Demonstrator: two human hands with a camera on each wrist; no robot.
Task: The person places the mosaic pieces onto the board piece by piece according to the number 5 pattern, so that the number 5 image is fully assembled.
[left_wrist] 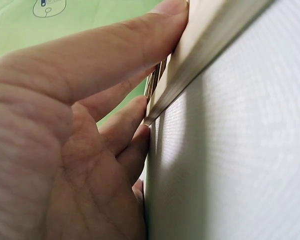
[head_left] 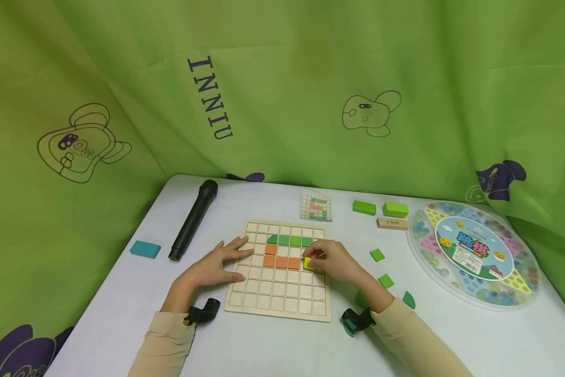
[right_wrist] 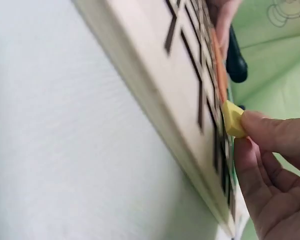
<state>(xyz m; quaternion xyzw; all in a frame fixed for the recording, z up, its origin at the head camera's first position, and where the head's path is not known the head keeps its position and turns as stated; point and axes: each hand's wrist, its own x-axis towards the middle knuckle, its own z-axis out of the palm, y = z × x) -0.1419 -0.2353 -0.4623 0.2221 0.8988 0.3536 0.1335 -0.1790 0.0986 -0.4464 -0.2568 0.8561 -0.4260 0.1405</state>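
Observation:
A wooden grid board lies on the table. A row of green tiles runs across its upper part, with orange tiles below. My right hand pinches a yellow tile between thumb and fingers, close over the board, just right of the orange row. At the board's left edge, my left hand rests with its fingers spread. In the left wrist view, its thumb lies on the board's rim.
A printed pattern card lies behind the board. To the right are loose green tiles, green blocks, a wooden block and a round marble game box. A black microphone and teal block lie left.

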